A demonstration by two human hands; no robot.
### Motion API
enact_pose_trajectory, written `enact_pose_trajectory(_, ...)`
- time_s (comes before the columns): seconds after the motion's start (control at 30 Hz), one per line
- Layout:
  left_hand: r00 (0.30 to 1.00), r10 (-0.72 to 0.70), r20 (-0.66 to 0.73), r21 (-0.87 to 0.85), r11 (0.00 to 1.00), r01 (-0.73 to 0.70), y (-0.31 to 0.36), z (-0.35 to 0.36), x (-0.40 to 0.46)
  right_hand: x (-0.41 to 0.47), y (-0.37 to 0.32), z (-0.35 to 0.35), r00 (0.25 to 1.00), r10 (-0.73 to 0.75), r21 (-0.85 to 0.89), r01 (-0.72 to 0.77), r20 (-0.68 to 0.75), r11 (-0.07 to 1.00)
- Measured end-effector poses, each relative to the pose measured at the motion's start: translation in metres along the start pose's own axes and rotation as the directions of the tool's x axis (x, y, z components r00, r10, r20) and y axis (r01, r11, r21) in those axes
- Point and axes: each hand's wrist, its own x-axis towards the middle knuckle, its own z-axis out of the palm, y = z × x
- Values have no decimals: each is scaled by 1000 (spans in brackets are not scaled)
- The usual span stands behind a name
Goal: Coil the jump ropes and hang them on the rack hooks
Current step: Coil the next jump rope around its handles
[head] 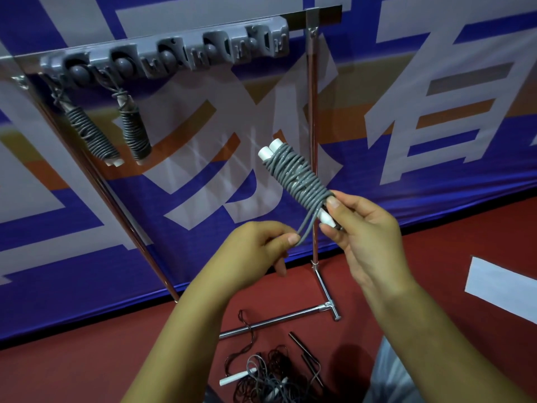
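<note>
A large blue, white and orange banner (377, 82) fills the background above a red floor (421, 257). In front of it stands a chrome rack (312, 141), up and to the left of the gripped rope, with a grey hook strip (162, 53) along its top bar. Two coiled grey jump ropes (90, 132) hang from the strip's left end, well apart from the hands. Below the hands, on the floor by the rack's foot, lies a tangle of loose ropes (267, 376), dark and grey, with white handles. The right hand (363, 237) holds the lower end of a coiled grey jump rope (299, 175), thumb pressed on the coils, white handles poking out above. Just left of that grip, the left hand (261, 245) pinches the rope's free loop (306, 228).
</note>
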Motion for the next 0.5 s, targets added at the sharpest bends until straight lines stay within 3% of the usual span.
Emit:
enact_pose_trajectory(0.13,971,4,-237,-142,989,-39,2,5,-2,2,-2,-1,1000,-20,-4,20,-5,1000)
enact_pose_trajectory(0.27,863,93,-496,-79,985,-151,2,11,-1,3,3,0,1000,-29,-43,29,-7,999)
enact_pose_trajectory(0.37,842,80,-533,-57,990,-130,1,14,3,1,7,2,1000,-22,-48,22,-9,999)
enact_pose_trajectory(0.5,899,-5,-437,-366,914,-173,-8,17,6,2,4,1,999,35,-3,-35,-7,999)
